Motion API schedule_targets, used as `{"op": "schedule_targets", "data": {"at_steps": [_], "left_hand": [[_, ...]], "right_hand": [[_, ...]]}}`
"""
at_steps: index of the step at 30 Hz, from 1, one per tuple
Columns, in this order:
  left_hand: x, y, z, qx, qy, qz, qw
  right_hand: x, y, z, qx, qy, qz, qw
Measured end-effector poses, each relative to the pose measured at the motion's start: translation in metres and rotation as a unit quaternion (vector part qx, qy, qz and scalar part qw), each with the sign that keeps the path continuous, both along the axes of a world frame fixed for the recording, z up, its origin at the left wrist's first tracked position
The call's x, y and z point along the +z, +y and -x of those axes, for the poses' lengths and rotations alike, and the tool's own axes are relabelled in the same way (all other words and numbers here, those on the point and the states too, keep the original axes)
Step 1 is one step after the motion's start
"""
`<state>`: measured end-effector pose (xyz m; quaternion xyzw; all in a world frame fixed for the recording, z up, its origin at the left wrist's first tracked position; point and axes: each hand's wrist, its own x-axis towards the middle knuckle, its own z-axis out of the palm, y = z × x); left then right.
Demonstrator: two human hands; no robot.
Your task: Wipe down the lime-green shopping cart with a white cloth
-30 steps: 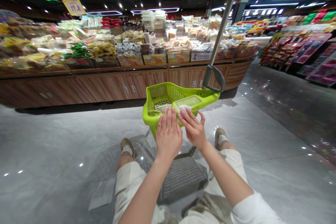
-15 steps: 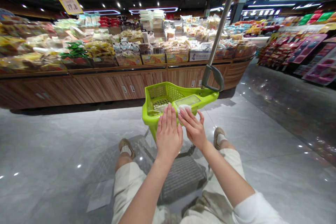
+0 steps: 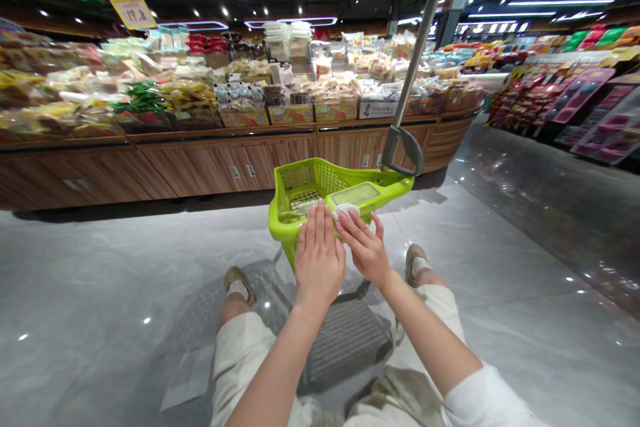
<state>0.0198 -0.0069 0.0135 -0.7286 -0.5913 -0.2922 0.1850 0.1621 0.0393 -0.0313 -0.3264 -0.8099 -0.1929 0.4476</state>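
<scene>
A lime-green shopping basket [image 3: 300, 183] stands on the floor in front of me, its grey pull handle [image 3: 415, 60] rising up to the right. My left hand [image 3: 319, 255] lies flat on the basket's near rim, fingers together and stretched out. My right hand [image 3: 366, 248] presses a small white cloth or wipe [image 3: 344, 210] against the rim beside a flat clear panel [image 3: 356, 194]. Both my knees and shoes frame the basket.
A long wooden display counter [image 3: 225, 160] piled with packaged foods runs across the back. A yellow price sign [image 3: 133, 12] hangs at upper left. Shelves of colourful goods [image 3: 565, 100] line the right side. Glossy grey floor [image 3: 100, 280] spreads around.
The view has shifted slightly; both hands stay on the basket rim, the right hand sliding the white cloth a little to the left.
</scene>
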Motion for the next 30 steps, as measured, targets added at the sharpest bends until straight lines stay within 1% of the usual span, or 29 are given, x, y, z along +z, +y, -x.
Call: {"op": "schedule_targets", "data": {"at_steps": [2, 5, 7, 8, 10, 12, 14, 15, 17, 19, 21, 22, 23, 25, 27, 28, 30], "left_hand": [[0.001, -0.001, 0.001, -0.001, -0.001, 0.001, 1.000], [0.001, -0.002, 0.001, -0.001, -0.001, 0.003, 1.000], [0.001, -0.001, -0.001, -0.002, -0.002, 0.000, 1.000], [0.000, 0.000, -0.002, -0.003, -0.004, -0.002, 1.000], [-0.001, 0.002, -0.003, -0.003, -0.008, -0.007, 1.000], [-0.002, 0.002, -0.003, 0.000, -0.010, -0.009, 1.000], [-0.002, 0.002, -0.002, 0.002, -0.009, -0.008, 1.000], [-0.003, 0.002, 0.000, 0.002, -0.008, -0.007, 1.000], [-0.003, 0.001, 0.001, 0.003, -0.006, -0.006, 1.000], [-0.004, 0.000, 0.001, 0.002, -0.006, -0.007, 1.000], [-0.004, 0.001, 0.000, 0.002, -0.008, -0.009, 1.000], [-0.004, 0.001, -0.001, 0.002, -0.008, -0.009, 1.000], [-0.004, 0.001, -0.002, 0.002, -0.008, -0.007, 1.000], [-0.004, 0.002, -0.003, 0.004, -0.009, -0.003, 1.000], [-0.003, 0.001, -0.003, 0.004, -0.008, -0.001, 1.000], [-0.003, 0.001, -0.002, 0.004, -0.007, 0.000, 1.000], [-0.002, 0.000, 0.001, 0.003, -0.004, 0.000, 1.000]], "right_hand": [[-0.001, 0.008, -0.018, -0.022, 0.020, -0.005, 1.000], [-0.005, 0.024, -0.040, -0.083, 0.117, -0.006, 0.990], [-0.006, 0.025, -0.037, -0.118, 0.177, -0.001, 0.977], [-0.006, 0.022, -0.030, -0.122, 0.184, 0.002, 0.975], [-0.005, 0.012, -0.011, -0.097, 0.140, 0.009, 0.985], [-0.002, 0.002, 0.002, -0.045, 0.057, 0.006, 0.997], [0.001, 0.000, 0.000, -0.012, 0.002, -0.001, 1.000], [0.002, 0.002, -0.007, -0.015, 0.001, -0.002, 1.000], [0.004, 0.013, -0.027, -0.057, 0.050, 0.007, 0.997], [0.005, 0.023, -0.043, -0.122, 0.137, 0.029, 0.983], [0.008, 0.025, -0.044, -0.158, 0.193, 0.048, 0.967], [0.011, 0.021, -0.037, -0.154, 0.191, 0.054, 0.968], [0.015, 0.015, -0.027, -0.135, 0.168, 0.058, 0.975], [0.024, -0.003, -0.003, -0.078, 0.090, 0.062, 0.991], [0.033, -0.018, 0.013, -0.034, 0.017, 0.070, 0.997], [0.036, -0.021, 0.014, -0.026, -0.005, 0.075, 0.997], [0.038, -0.018, 0.001, -0.039, -0.011, 0.088, 0.995]]}}
